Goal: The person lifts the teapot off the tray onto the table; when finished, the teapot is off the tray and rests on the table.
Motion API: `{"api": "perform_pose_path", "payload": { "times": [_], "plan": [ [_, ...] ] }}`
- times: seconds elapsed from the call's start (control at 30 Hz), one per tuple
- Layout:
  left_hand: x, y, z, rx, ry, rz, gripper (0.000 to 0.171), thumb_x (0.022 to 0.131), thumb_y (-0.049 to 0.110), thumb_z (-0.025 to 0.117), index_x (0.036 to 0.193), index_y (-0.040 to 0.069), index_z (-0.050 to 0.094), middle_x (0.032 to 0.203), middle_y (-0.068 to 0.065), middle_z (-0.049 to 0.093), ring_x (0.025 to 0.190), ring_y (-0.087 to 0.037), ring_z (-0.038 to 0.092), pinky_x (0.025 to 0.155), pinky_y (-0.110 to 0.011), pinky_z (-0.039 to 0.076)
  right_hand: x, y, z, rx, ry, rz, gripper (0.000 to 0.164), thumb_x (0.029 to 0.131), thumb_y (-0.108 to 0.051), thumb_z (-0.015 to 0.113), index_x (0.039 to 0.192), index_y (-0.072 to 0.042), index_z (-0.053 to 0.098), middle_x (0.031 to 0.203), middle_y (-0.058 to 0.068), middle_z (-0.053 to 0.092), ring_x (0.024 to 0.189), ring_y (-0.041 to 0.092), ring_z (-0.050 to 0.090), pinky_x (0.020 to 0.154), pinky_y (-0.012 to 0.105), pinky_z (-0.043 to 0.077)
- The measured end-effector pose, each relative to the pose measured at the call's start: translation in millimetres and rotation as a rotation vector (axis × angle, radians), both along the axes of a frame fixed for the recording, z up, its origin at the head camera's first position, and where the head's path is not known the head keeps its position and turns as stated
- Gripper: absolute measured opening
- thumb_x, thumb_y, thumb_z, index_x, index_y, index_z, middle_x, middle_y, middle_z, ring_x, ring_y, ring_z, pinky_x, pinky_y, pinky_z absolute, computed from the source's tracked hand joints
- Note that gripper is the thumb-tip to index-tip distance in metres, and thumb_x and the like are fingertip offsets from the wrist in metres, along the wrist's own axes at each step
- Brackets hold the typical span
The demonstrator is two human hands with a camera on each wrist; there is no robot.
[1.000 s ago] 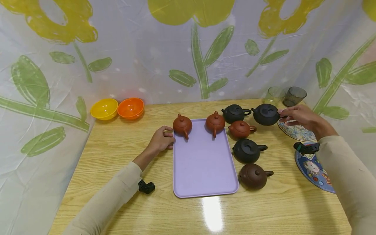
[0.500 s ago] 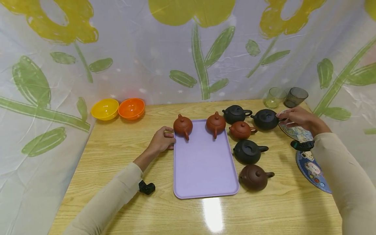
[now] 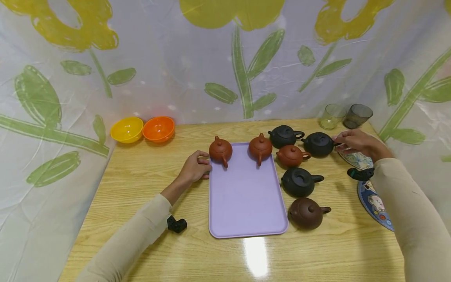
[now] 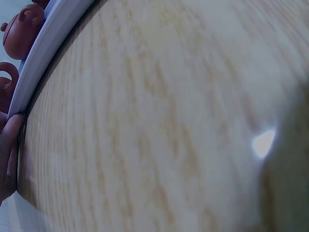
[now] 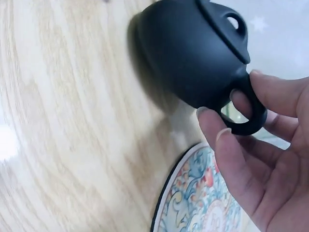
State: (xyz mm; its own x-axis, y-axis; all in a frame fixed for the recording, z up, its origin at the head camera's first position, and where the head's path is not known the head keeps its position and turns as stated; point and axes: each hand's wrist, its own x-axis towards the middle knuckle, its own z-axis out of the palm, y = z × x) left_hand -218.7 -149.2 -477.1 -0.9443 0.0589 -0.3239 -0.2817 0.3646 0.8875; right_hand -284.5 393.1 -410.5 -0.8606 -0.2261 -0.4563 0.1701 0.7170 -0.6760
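Head view takes in the whole bench point(image 3: 141, 243): the left hand point(image 3: 193, 167) lies against the left edge of the purple tray point(image 3: 246, 196), two red teapots point(image 3: 220, 150) sit at the tray's far end, and the black teapot point(image 3: 318, 145) is off to the tray's right, in front of the green glass point(image 3: 329, 121). Only the right wrist view makes the right hand's grip clear: the right hand point(image 3: 356, 143) pinches the loop handle point(image 5: 260, 118) between thumb and fingers, just above the patterned mat point(image 5: 203, 186) in that picture; it also shows the hole in the lid's knob point(image 5: 234, 21). I cannot tell whether the pot's base touches the bench. The left wrist view adds a fingertip at the tray's outer wall and the ring handles of the red teapots, yet whether the left grip pinches the rim or merely rests there, I cannot tell. Compared with one second ago, the black teapot and right hand sit lower in the head view, and the green glass shows more clearly; the left hand has stayed at the tray.
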Motion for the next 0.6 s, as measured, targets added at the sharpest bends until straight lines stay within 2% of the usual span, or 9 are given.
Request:
{"api": "perform_pose_path", "payload": {
  "times": [0.1,0.23,0.33,0.43,0.6],
  "plan": [
    [0.3,0,0.5,0.0,-0.002,0.003,0.049,0.09,0.003,0.069,0.135,0.005,0.051,0.117,-0.016,0.059,0.087,-0.022,0.064,0.067,-0.03,0.063,-1.5,1,-4.5,-0.003,-0.002,-0.003,0.041,0.109,-0.031,0.039,0.122,0.003,0.057,0.152,0.035,0.033,0.121,0.035,0.062,0.104,0.056,0.05],
    [0.1,0,1.8,0.003,-0.005,0.007,0.048,0.09,0.002,0.068,0.135,0.006,0.051,0.117,-0.016,0.059,0.087,-0.022,0.063,0.067,-0.03,0.063,-2.7,3,-9.1,-0.005,0.014,0.0,0.039,0.109,-0.03,0.039,0.119,0.003,0.057,0.141,0.032,0.046,0.118,0.033,0.065,0.104,0.057,0.05],
    [0.3,-1,2.5,0.0,-0.013,0.009,0.048,0.09,0.002,0.068,0.135,0.006,0.051,0.117,-0.016,0.059,0.089,-0.021,0.063,0.067,-0.029,0.063,-3.1,6,-11.3,0.005,0.029,-0.008,0.037,0.109,-0.029,0.041,0.118,0.003,0.058,0.124,0.023,0.058,0.109,0.026,0.069,0.098,0.052,0.055],
    [0.6,0,2.5,-0.002,-0.018,0.01,0.048,0.09,0.002,0.069,0.134,0.007,0.051,0.117,-0.015,0.059,0.089,-0.022,0.063,0.067,-0.029,0.063,-3.1,8,-13.4,0.01,0.031,-0.031,0.036,0.108,-0.03,0.043,0.115,0.0,0.06,0.11,0.012,0.064,0.1,0.018,0.071,0.091,0.045,0.059],
    [0.5,0,1.3,-0.004,-0.015,0.006,0.049,0.09,0.003,0.069,0.135,0.006,0.051,0.118,-0.016,0.059,0.089,-0.022,0.063,0.067,-0.03,0.063,-1.2,9,-17.1,0.008,0.04,-0.054,0.038,0.108,-0.034,0.045,0.116,-0.001,0.06,0.112,0.009,0.066,0.094,0.012,0.071,0.088,0.042,0.061]
  ]
}}
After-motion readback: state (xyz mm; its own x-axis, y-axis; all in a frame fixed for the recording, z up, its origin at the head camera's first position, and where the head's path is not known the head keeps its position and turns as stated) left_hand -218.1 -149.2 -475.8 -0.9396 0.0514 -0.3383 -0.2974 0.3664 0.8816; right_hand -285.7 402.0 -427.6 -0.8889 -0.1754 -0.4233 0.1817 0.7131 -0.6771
